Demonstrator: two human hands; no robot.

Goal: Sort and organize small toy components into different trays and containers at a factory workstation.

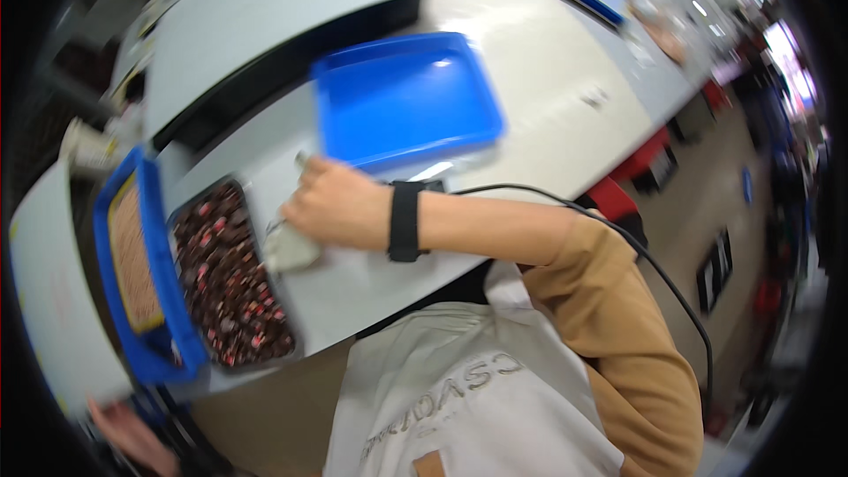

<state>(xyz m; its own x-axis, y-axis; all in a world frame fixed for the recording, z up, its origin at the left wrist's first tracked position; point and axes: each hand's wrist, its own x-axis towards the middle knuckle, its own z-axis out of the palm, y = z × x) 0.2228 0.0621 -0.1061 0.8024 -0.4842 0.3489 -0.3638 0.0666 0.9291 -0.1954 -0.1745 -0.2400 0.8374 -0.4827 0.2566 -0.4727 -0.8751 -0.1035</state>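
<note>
My right hand (340, 205), with a black strap round the wrist, is closed above the table beside a tray. Below its fingers hangs a pale, soft, cloth-like thing (293, 249), blurred and gripped in the fist. A small greyish tip (303, 158) pokes out above the fingers; whether it belongs to the same thing I cannot tell. Just left of the hand lies a dark tray of brown chunks with pink bits (228, 278). Beyond the hand is a shallow blue tray (406, 106) with nothing visible in it. My left hand does not show.
A blue bin (155, 256) holding a yellow-rimmed tray of tan stuff stands at the left. A raised pale panel (291, 13) rises at the back. A black cable (654, 256) runs from my wrist. Another person's hand (132, 437), dark-sleeved, appears at lower left.
</note>
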